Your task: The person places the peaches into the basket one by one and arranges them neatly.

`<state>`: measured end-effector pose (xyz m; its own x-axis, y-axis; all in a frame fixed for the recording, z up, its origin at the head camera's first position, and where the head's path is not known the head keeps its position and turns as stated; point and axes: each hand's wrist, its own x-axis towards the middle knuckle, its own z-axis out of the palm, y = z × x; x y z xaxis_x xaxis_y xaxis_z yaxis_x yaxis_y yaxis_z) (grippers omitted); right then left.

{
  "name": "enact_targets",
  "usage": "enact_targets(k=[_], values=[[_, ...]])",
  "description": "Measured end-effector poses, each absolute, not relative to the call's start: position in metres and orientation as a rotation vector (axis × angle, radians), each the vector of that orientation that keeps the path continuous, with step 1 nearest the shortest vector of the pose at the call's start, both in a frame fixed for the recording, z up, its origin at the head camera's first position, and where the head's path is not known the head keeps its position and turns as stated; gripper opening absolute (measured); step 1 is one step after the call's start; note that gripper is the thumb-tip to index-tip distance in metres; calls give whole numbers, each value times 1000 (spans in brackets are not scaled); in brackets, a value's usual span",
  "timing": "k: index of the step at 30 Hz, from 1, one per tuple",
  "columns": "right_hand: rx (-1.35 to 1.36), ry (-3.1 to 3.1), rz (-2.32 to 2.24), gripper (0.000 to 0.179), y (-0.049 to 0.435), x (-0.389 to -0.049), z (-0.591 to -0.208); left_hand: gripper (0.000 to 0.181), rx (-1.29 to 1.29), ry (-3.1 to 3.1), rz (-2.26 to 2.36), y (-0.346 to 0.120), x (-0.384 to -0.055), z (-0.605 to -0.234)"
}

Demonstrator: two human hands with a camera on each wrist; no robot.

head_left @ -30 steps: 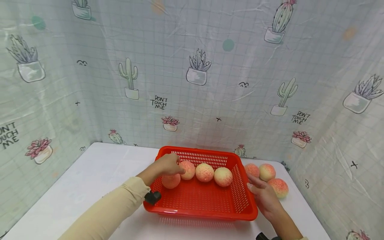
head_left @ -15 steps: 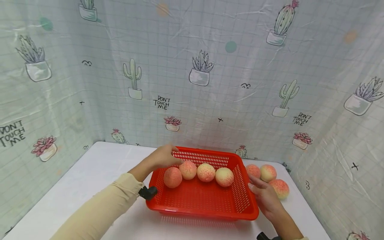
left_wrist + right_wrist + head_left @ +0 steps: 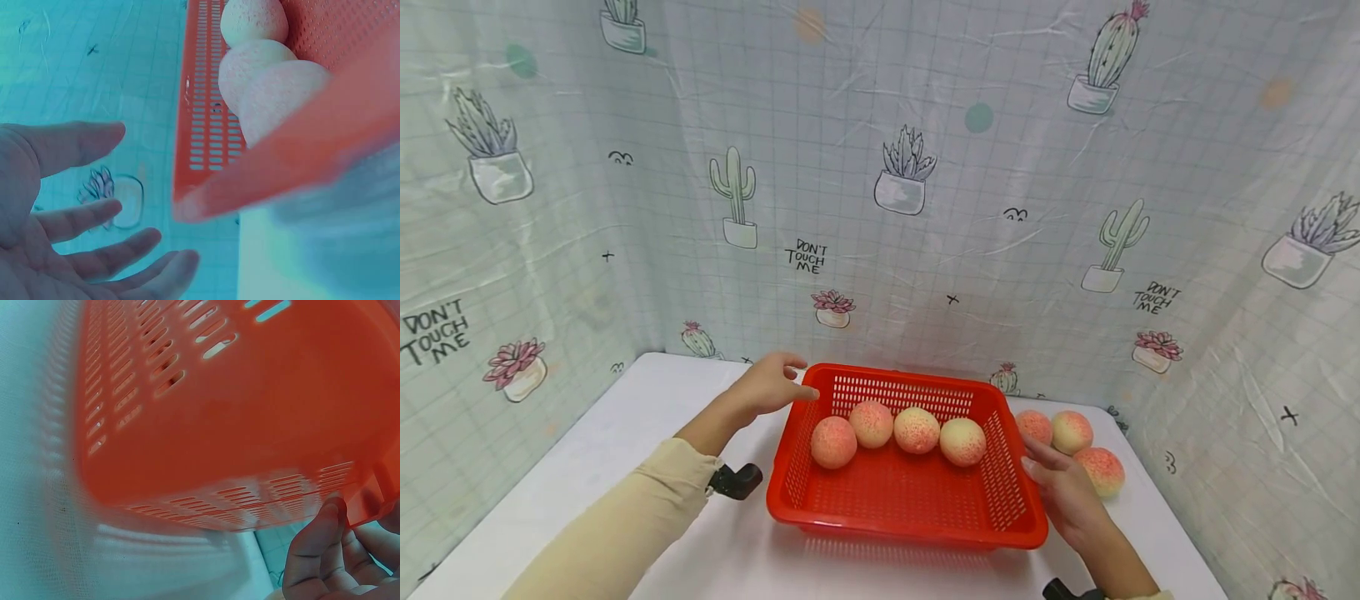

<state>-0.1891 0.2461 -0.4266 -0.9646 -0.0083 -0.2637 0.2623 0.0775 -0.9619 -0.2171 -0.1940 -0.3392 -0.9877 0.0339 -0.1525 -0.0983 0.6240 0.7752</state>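
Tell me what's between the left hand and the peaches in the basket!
A bare gap beside the left hand, then the red basket's slotted wall before the peaches, in the left wrist view.

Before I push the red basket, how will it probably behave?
The red basket is probably light for its size, as its walls are full of slots. Being low and wide, it should slide rather than tip. The peach-like balls inside look round, so they may roll.
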Motion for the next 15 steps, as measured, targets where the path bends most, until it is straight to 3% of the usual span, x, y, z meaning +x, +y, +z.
enact_targets(k=[15], values=[[223, 2173, -1990, 57, 248, -191, -428, 61, -163, 2390, 1584, -213, -217, -378]])
